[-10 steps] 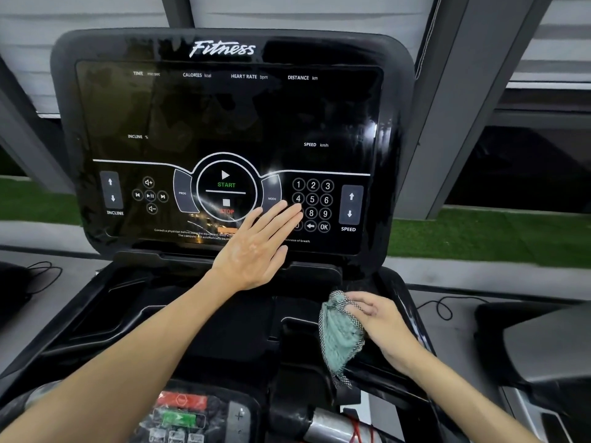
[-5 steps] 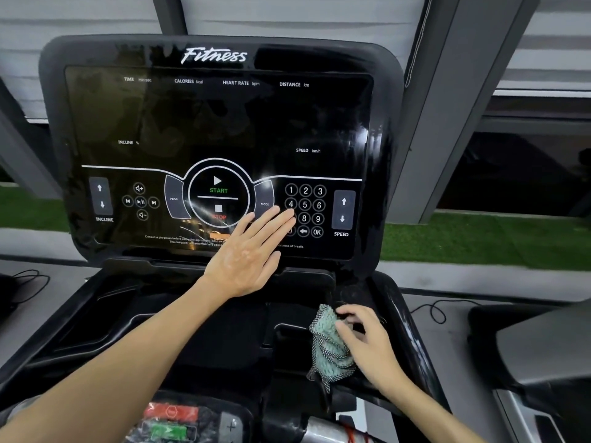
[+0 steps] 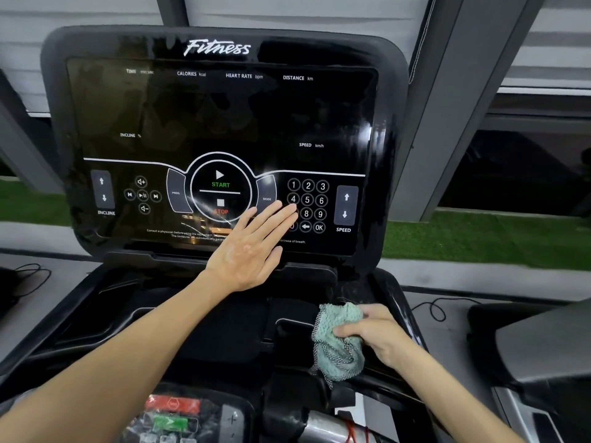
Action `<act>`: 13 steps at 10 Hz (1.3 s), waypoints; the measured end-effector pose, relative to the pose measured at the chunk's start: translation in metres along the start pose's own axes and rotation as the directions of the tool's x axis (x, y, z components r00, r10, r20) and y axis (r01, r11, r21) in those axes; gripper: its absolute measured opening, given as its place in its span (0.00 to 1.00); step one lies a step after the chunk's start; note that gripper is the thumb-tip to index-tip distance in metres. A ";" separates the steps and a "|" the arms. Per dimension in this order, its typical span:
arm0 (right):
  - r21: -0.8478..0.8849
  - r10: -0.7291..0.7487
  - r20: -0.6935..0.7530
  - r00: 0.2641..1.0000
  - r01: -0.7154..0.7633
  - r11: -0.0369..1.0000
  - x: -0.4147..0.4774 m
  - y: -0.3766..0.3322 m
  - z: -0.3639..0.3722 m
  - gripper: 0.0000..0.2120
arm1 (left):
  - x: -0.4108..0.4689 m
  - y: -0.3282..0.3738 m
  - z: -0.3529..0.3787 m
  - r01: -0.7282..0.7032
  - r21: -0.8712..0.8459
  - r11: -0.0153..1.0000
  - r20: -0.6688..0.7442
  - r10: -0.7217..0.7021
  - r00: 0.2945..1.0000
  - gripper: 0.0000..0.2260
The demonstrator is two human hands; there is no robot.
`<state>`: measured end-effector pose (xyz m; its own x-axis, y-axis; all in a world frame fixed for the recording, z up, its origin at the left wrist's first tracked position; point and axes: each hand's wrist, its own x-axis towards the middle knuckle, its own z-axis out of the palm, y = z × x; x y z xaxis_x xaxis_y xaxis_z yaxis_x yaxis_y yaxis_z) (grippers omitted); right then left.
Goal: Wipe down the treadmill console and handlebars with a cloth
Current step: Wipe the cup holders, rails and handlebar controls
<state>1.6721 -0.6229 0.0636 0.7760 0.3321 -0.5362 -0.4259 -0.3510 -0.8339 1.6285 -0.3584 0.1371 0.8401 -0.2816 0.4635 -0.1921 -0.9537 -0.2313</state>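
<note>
A: Hands first. The left hand [image 3: 252,251] lies flat, fingers straight, on the glossy face of the console [image 3: 224,123]. The right hand [image 3: 380,337] is clenched round the bunched cloth [image 3: 339,340], low on the console's right side.

B: What could go wrong?

A: The bare palm may smear the glass. Its fingertips, just beside the keypad [image 3: 307,200] and the MODE key [image 3: 267,195], might set something off. A wadded cloth wipes little, and its loose mesh edge could snag.
</note>
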 end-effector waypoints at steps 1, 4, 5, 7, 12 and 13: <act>-0.204 -0.317 -0.114 0.941 0.290 0.935 -0.004 -0.001 0.004 0.12 | 0.001 0.000 0.000 -0.001 0.001 1.000 0.008 0.001 1.000 0.28; -0.641 -0.671 0.248 0.699 0.638 0.427 -0.010 0.040 0.002 0.11 | 0.000 0.000 0.000 -0.003 0.003 1.000 0.007 0.003 1.000 0.28; -0.605 -0.639 0.287 0.714 0.652 0.457 -0.014 0.039 0.000 0.12 | 0.000 0.001 0.000 -0.002 0.002 1.000 0.004 0.002 1.000 0.27; -0.638 -0.586 0.271 0.763 0.598 0.484 -0.014 0.033 0.009 0.15 | 0.001 0.001 0.000 -0.002 -0.021 1.000 -0.008 0.002 1.000 0.27; -0.623 -0.696 0.579 0.424 0.781 -0.043 0.023 0.023 0.062 0.25 | 0.000 0.000 0.001 -0.003 -0.019 1.000 -0.011 0.003 1.000 0.28; -0.572 -0.681 0.630 0.373 0.816 -0.083 0.031 0.015 0.068 0.22 | 0.000 0.000 0.001 -0.004 -0.021 1.000 -0.006 0.004 1.000 0.28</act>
<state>1.6576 -0.5581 0.0253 0.2859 0.9147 0.2857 0.9347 -0.2006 -0.2934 1.6295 -0.3583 0.1363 0.8365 -0.2857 0.4676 -0.2060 -0.9547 -0.2148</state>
